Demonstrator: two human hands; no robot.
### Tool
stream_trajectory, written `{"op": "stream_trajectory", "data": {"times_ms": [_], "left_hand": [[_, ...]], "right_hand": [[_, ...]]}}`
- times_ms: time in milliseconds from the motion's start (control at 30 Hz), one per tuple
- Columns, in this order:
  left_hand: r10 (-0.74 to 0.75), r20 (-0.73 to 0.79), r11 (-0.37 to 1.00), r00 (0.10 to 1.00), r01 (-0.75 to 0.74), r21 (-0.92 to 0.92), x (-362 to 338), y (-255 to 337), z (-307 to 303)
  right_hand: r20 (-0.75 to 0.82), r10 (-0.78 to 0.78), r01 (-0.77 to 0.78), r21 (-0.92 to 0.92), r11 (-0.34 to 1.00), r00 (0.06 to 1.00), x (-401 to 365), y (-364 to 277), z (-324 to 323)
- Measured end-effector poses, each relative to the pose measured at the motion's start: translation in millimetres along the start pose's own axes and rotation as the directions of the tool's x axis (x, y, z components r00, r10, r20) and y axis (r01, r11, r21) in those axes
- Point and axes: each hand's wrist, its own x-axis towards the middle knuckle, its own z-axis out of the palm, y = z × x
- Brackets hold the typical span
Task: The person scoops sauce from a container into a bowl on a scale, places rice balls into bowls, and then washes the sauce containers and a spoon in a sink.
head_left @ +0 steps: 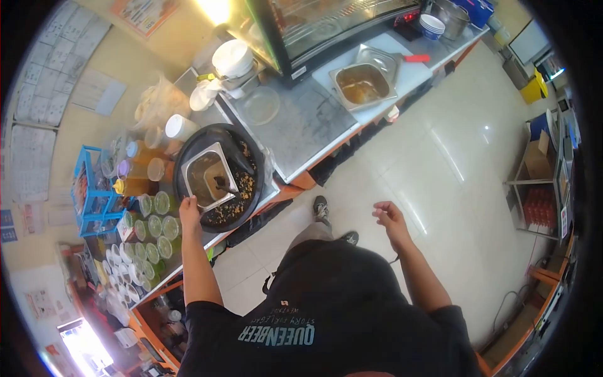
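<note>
My left hand [190, 210] has its fingers closed on the near corner of a square metal pan [209, 176]. Some brown food and a dark utensil are inside the pan. The pan sits on a round black tray [233, 217] scattered with brown crumbs, and a dark elongated object [231, 149] lies on the tray beside it. My right hand [389, 218] hangs over the floor, fingers loosely curled and apart, with nothing in it.
Lidded green cups [155, 226], sauce bottles [135, 168] and a blue rack [94, 188] stand on the left. Farther along the counter are a second metal pan [362, 86] and a glass display cabinet [333, 25]. Shelves [537, 182] stand at right.
</note>
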Motion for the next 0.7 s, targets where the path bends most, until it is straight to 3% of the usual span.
{"op": "stream_trajectory", "data": {"times_ms": [200,300,333,400,433,600,667,700], "left_hand": [[0.099,0.018,0.975,0.995,-0.100,0.197,-22,34,-9],[0.094,0.117,0.995,0.989,-0.088,-0.053,-39,81,5],[0.092,0.146,0.996,0.985,-0.088,-0.035,-47,104,14],[0.082,0.200,0.996,0.976,-0.085,0.003,-65,146,44],[0.175,0.172,0.982,0.969,-0.160,-0.098,-68,153,71],[0.082,0.275,0.969,0.958,-0.012,-0.248,-80,165,178],[0.033,0.267,0.961,0.963,0.043,-0.275,-75,134,219],[0.077,0.248,0.968,0.966,-0.013,-0.249,-73,116,240]], "right_hand": [[-0.024,0.009,-0.012,-0.099,0.995,1.000,36,-11,-22],[-0.112,0.006,-0.008,-0.021,1.000,0.994,49,-20,-41],[-0.130,-0.006,0.007,0.009,1.000,0.991,57,-28,-46],[-0.165,-0.023,0.035,0.068,0.997,0.986,76,-50,-56],[-0.158,-0.045,0.060,0.094,0.994,0.987,89,-64,-60],[-0.171,-0.178,0.200,0.116,0.973,0.969,179,-147,-71],[-0.177,-0.206,0.223,0.084,0.971,0.962,221,-169,-77],[-0.140,-0.184,0.192,0.043,0.981,0.973,240,-175,-84]]}}
